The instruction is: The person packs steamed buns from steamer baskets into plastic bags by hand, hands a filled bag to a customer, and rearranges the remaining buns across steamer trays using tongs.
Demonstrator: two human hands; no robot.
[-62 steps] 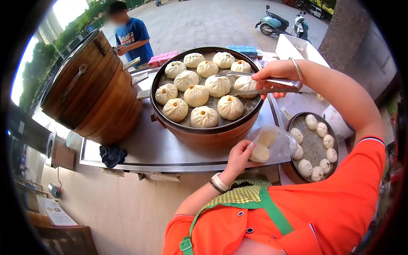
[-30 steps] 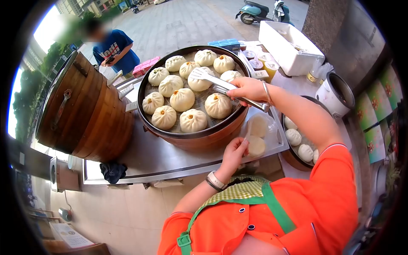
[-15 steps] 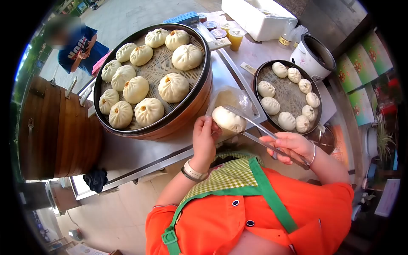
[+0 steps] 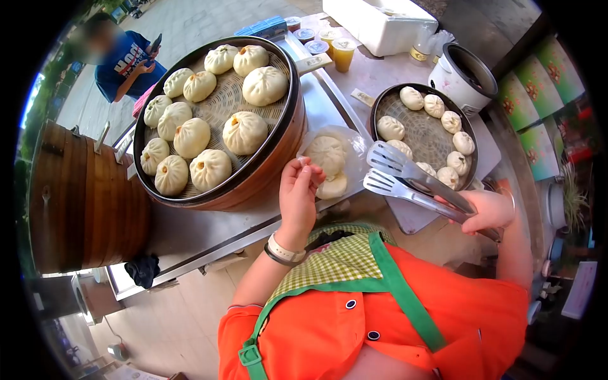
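My left hand (image 4: 299, 197) pinches the edge of a clear plastic bag (image 4: 357, 154). Inside the bag lie a pleated bun (image 4: 325, 154) and a second bun (image 4: 333, 186), partly hidden by the bag's folds. My right hand (image 4: 489, 212) grips metal tongs (image 4: 437, 185), whose slotted ends are apart with nothing between them. The tongs are to the right of the bag, in front of the small steamer (image 4: 423, 134), which holds several small buns. To the left of the bag stands a large steamer (image 4: 269, 168) with several bigger pleated buns.
Tall stacked wooden steamers (image 4: 95, 202) stand at the left. Behind are sealed drink cups (image 4: 343, 56), a white foam box (image 4: 380, 28) and a white cooker (image 4: 461, 79). A person in a blue shirt (image 4: 126, 66) stands beyond the table, holding a phone.
The tongs have let go of a bun, now in the bag, and moved right with my right hand, their ends opening. My left hand still holds the bag.
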